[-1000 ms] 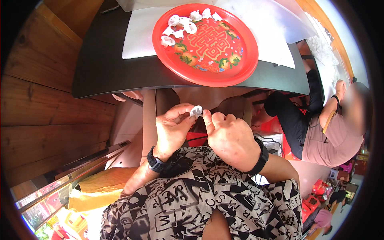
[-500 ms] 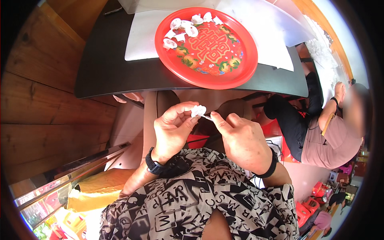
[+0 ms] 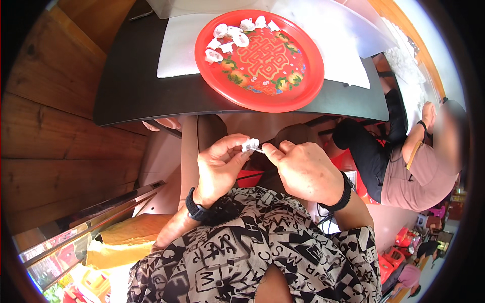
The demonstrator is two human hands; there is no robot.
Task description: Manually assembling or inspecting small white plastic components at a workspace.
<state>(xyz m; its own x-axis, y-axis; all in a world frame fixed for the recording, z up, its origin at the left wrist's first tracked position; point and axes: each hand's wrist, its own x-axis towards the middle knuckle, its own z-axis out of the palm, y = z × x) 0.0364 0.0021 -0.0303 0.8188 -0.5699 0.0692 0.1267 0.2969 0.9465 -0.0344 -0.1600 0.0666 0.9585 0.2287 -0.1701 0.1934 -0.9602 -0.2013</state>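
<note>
Between the thumb and fingers of my left hand (image 3: 221, 165) is a small white plastic part (image 3: 249, 145). My right hand (image 3: 309, 170) is closed on a thin metal-looking tool (image 3: 259, 150), its tip touching the right side of the part. The tool's exact kind is hidden by my fingers. Both hands are over my lap, just in front of the table edge. On the table, a red round tray (image 3: 283, 103) with a printed fruit pattern holds several similar white plastic parts (image 3: 240, 39) at its far left.
The tray rests on a white sheet (image 3: 177, 48) over the dark table (image 3: 126, 76). A translucent plastic bin (image 3: 182, 6) stands at the back. At right sits another person (image 3: 419, 177) on a red seat. A wooden wall (image 3: 60, 121) is at left.
The white part has turned slightly in my left fingers. My right hand has shifted a little left with the tool, closer to the part.
</note>
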